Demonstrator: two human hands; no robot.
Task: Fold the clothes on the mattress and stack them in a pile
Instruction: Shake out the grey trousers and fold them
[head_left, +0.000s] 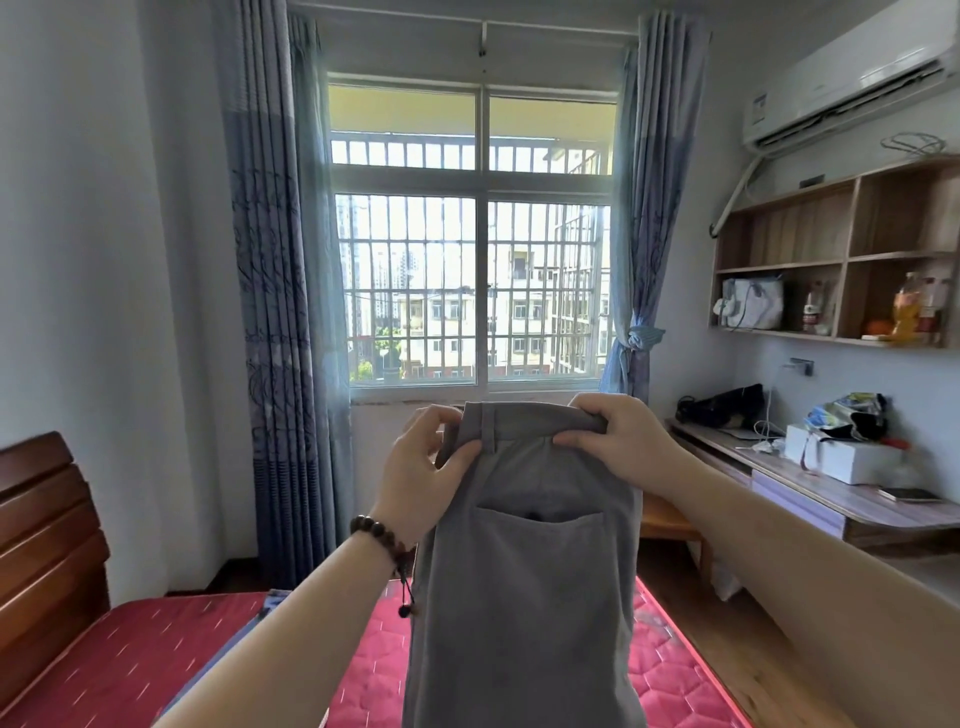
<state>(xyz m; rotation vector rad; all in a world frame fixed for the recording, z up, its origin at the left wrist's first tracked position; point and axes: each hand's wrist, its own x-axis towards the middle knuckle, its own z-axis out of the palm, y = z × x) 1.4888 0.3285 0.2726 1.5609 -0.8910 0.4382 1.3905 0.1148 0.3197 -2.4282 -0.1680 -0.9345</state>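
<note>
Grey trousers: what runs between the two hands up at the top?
In the head view, the waistband of the grey trousers spans from the left hand to the right hand; both pinch it, nothing else between.

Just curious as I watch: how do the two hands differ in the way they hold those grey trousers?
The left hand pinches the waistband corner of the grey trousers between thumb and fingers; the right hand curls its fingers over the top edge. The left wrist wears a bead bracelet; the right wrist is bare. The left hand sits slightly lower than the right. Both hold the trousers up above the red mattress.
</note>
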